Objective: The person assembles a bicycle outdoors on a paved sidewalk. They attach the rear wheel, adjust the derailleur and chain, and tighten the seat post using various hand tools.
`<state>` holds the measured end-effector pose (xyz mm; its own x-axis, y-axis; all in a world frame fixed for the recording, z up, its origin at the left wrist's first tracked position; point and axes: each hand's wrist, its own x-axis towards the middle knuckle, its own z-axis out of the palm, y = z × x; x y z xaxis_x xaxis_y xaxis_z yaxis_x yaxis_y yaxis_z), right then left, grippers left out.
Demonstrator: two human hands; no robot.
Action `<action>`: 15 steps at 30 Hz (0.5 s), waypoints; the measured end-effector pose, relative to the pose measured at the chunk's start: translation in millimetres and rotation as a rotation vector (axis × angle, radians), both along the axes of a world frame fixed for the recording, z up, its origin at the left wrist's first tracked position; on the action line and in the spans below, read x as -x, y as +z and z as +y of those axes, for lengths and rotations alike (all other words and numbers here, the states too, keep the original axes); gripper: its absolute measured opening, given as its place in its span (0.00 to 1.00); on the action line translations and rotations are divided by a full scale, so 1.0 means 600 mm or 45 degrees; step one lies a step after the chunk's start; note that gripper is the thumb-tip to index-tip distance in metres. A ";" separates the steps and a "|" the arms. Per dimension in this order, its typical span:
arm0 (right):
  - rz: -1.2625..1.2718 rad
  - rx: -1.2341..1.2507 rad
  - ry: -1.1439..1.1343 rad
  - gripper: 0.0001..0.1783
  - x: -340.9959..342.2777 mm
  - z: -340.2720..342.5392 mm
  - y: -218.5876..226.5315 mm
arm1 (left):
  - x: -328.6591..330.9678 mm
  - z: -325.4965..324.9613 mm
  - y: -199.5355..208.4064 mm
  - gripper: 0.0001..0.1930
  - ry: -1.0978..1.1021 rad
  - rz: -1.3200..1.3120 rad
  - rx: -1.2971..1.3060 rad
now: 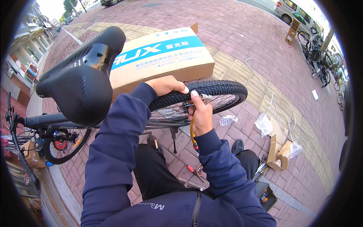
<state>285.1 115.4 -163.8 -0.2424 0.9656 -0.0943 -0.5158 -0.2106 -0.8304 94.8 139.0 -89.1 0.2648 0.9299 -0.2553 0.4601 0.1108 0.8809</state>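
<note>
So, looking down from the head camera: the black knobbly rubber tyre (227, 87) sits right in front of the person, on the rear wheel of a dark grey metal bike frame (49, 119), and both hands are on it. The left hand (168, 86) is curled over the tyre with the thumb pressed down on it, I'd guess to keep the wheel from rolling. Can't see where those fingertips end up, though. The right hand (201, 113) is closed around a short silvery metal hose fitting (206, 97), thumb up against the tyre, probably so the fitting stays put by the rim. A thin yellow hose (192, 130) drops from that hand toward the lap, which looks handy for keeping it clear of the spokes.

The black metal kickstand (174, 142) is down, presumably what's holding the bike up with both hands busy. The long brown cardboard box with a white-and-blue top (189, 72) lies just past the wheel, and a red-handled tool (190, 168) is on the paving between the feet, so easy reach, I reckon.
</note>
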 end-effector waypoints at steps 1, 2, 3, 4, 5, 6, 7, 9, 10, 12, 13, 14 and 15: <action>0.021 0.031 0.006 0.12 0.004 0.000 -0.001 | 0.000 0.000 -0.001 0.20 -0.020 0.015 -0.019; 0.046 0.015 -0.013 0.12 0.010 0.000 -0.003 | 0.001 0.000 -0.001 0.20 -0.039 0.039 -0.033; 0.071 0.001 -0.031 0.12 0.015 0.000 -0.004 | 0.002 0.000 -0.001 0.21 -0.040 0.068 -0.036; 0.087 0.002 -0.056 0.13 0.020 0.000 -0.006 | 0.003 0.001 0.000 0.21 -0.055 0.090 -0.056; 0.099 -0.015 -0.054 0.12 0.023 0.000 -0.008 | 0.003 0.002 0.000 0.22 -0.072 0.118 -0.073; 0.099 -0.020 -0.057 0.10 0.026 0.000 -0.009 | 0.004 0.004 0.000 0.22 -0.095 0.151 -0.099; 0.098 -0.021 -0.061 0.09 0.028 0.000 -0.011 | 0.004 0.005 -0.001 0.22 -0.099 0.188 -0.112; 0.237 0.001 -0.112 0.07 0.033 0.000 -0.013 | 0.004 0.008 -0.005 0.21 -0.114 0.260 -0.167; 0.323 -0.022 -0.109 0.07 0.035 0.001 -0.014 | 0.003 0.010 -0.008 0.22 -0.100 0.239 -0.174; 0.298 0.028 -0.165 0.07 0.040 0.001 -0.012 | 0.003 0.011 -0.014 0.22 -0.059 0.175 -0.204; 0.280 0.036 -0.142 0.06 0.041 0.001 -0.011 | 0.004 0.010 -0.017 0.22 -0.051 0.156 -0.224; 0.231 0.094 -0.181 0.06 0.038 0.001 -0.009 | 0.005 0.010 -0.018 0.22 -0.118 0.200 -0.303; 0.243 -0.025 -0.119 0.06 0.037 0.004 -0.007 | 0.007 0.012 -0.017 0.22 -0.191 0.251 -0.386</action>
